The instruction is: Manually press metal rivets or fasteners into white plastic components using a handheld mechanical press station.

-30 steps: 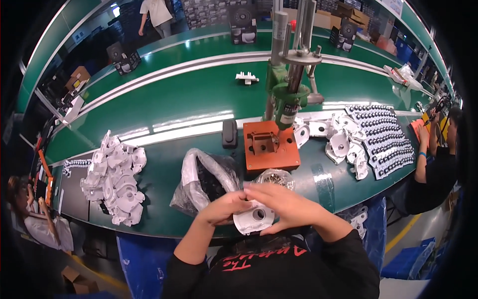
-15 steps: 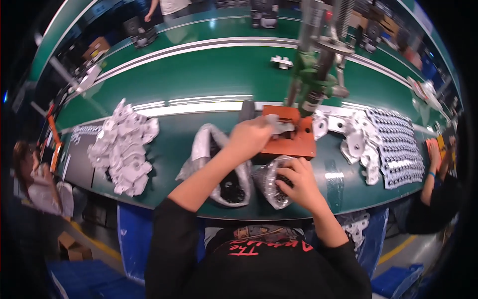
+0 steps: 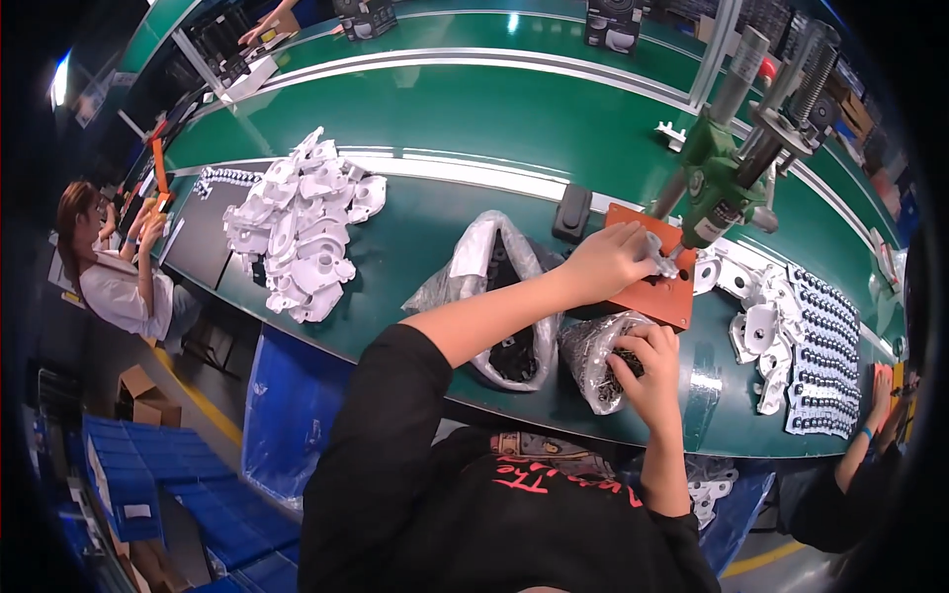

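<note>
Presently, left hand [image 3: 611, 263], grip pinched on a pale part [image 3: 655, 257] at the orange fixture [image 3: 660, 300]; right hand [image 3: 648, 374], fingers curled, hold unclear, at the clear bag [image 3: 591, 358], which might spill across the worktop [image 3: 407, 252] if tugged.

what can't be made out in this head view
Head view:
- Orange block: middle covered by left hand and pale part.
- Right hand: grip hidden at the clear bag's mouth.
- Dark pieces in the larger bag: too small to identify.
- Co-worker at right: head cut off by the dark rim.
</note>
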### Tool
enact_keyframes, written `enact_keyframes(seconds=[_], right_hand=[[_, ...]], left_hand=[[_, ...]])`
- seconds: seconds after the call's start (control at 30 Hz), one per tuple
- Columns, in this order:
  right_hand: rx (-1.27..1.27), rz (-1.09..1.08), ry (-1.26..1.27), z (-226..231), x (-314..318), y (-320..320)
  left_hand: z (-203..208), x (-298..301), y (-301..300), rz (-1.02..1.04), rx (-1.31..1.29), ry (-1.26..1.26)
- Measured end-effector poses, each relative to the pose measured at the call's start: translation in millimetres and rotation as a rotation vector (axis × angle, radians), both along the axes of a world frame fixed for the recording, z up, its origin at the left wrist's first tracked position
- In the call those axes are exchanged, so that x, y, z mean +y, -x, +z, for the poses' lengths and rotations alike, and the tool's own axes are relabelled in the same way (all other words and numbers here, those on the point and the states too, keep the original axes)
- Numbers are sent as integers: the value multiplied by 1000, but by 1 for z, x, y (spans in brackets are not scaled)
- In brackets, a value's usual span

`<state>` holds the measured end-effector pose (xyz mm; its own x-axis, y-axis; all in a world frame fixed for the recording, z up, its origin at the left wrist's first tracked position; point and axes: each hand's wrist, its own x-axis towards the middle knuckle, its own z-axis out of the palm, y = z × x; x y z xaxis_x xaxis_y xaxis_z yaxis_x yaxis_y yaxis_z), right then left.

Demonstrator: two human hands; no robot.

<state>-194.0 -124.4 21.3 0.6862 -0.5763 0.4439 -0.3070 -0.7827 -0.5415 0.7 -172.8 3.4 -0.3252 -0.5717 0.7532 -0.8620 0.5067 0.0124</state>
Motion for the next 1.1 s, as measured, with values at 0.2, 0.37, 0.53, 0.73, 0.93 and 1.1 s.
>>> enact_keyframes(seconds=[0.2, 0.37, 0.53, 0.73, 0.93, 1.1], right_hand=[[-14, -12, 32, -2, -1, 1], [6, -9, 27, 0, 2, -1], [5, 5, 7, -1, 0, -1], [37, -7, 10, 0, -3, 1], [0, 10, 58, -1, -1, -4], [14, -7, 78, 1, -3, -1]], left_hand=[[-2, -3, 5, -99, 91, -118], [-11, -10, 2, -94, 58, -275], [15, 21, -19, -45, 172, -428], [60, 88, -89, 148, 414, -947], [4, 137, -76, 308, 57, -886], [-19, 131, -58, 383, -111, -719]])
